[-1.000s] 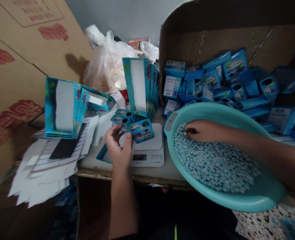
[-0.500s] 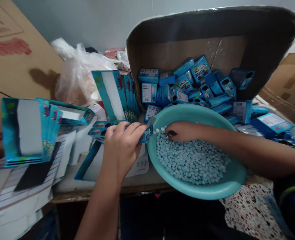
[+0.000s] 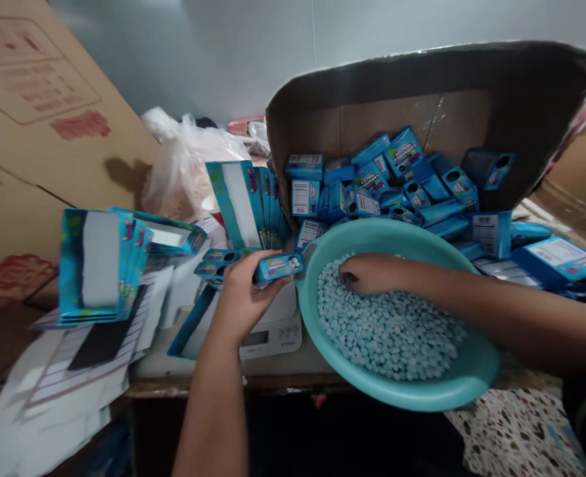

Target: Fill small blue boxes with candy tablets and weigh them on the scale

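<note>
My left hand (image 3: pixel 247 291) is closed around a small blue candy box (image 3: pixel 279 266), holding it beside the basin's left rim. Pale candies show in the opening at the box's right end. My right hand (image 3: pixel 367 273) reaches into the teal plastic basin (image 3: pixel 396 397), its fingers curled down into the pale blue candies (image 3: pixel 396 338). The fingertips are partly buried among them. Under my left hand, more blue boxes (image 3: pixel 212 265) lie by a blue display tray (image 3: pixel 191 328) that rests on a white digital scale (image 3: pixel 277 338).
Behind the basin, a large carton (image 3: pixel 372 106) lies open with many blue candy boxes inside. Stacked display trays (image 3: pixel 98 265) stand to the left over loose papers (image 3: pixel 49 404). A clear plastic bag (image 3: pixel 188 165) and a tall carton (image 3: pixel 49 146) are further back.
My left hand has turned the candy box, so its front and the candies at its end now show. My right hand stays in the candies. The whole view has shifted slightly.
</note>
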The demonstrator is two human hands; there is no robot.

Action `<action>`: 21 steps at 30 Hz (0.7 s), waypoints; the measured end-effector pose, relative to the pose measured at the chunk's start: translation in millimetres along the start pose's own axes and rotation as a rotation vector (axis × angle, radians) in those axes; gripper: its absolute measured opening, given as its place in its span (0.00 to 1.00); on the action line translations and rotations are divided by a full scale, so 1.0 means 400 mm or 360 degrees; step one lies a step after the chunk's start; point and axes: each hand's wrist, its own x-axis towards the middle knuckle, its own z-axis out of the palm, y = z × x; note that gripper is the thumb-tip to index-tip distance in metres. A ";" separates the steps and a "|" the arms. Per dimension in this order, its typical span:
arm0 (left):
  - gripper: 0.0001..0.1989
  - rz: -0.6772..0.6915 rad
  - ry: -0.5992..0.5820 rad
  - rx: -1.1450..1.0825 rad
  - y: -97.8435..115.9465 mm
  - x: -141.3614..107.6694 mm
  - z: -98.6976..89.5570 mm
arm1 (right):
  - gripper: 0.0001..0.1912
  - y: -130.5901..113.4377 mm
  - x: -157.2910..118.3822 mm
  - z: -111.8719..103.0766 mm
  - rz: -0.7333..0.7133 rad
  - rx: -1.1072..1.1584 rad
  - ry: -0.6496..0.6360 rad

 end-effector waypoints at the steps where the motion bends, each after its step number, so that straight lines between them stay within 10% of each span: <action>1: 0.25 -0.0126 0.0033 -0.0222 -0.025 -0.016 0.002 | 0.13 -0.003 -0.002 0.001 -0.0016 -0.0021 -0.0036; 9: 0.38 -0.0506 0.0062 -0.0948 -0.159 -0.096 0.037 | 0.24 -0.026 -0.017 0.001 -0.0054 -0.0040 -0.0222; 15: 0.40 -0.0112 0.0542 -0.1140 -0.198 -0.115 0.048 | 0.22 -0.022 -0.021 -0.005 -0.0038 0.0006 -0.0251; 21: 0.29 -0.0250 0.0882 -0.1231 -0.184 -0.123 0.051 | 0.15 -0.026 -0.025 -0.003 0.0034 0.0038 -0.0290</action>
